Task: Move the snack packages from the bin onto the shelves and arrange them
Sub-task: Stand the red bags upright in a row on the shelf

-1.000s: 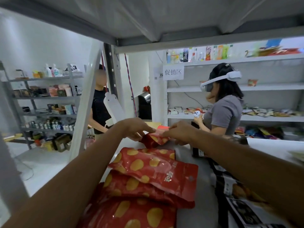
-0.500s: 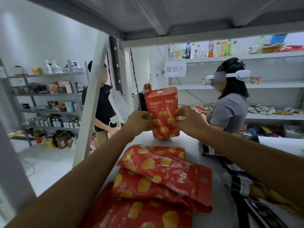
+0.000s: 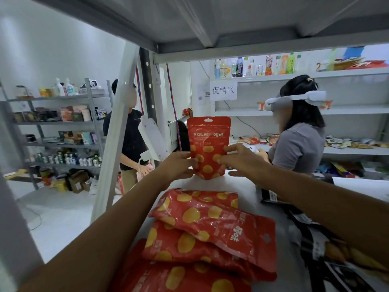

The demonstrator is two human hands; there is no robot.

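Pouch of red glossy plastic with yellow spots (image 3: 208,144) held upright by both hands

Both hands are gripping this one pouch. The left hand (image 3: 179,165) pinches its lower left edge between thumb and fingers. The right hand (image 3: 242,159) pinches the lower right edge in the same way. So the pouch is between the two hands, with its printed front turned to the camera and its top with the hanging hole well above the fingers. I judge that it is held low and from both sides because a soft pouch tips easily. With such a grip the person can press the base flat and make it stand with the label to the front, as goods are shown in a shop.

The pouch is at the far part of the white metal shelf board (image 3: 246,187), under the grey upper shelf board (image 3: 210,17). Its bottom edge is at the board, but whether it already rests there or hangs just above I cannot tell.

Nearer to the camera, several flat red glossy packages with the same yellow spots (image 3: 210,224) lie on the same board, one overlapping the other, well apart from both hands. They look only put down, not yet arranged, so in my judgement the arranging is at its beginning. Beside them on the right lie dark printed packages (image 3: 311,249), partly hidden behind the right forearm. The bin is not in view
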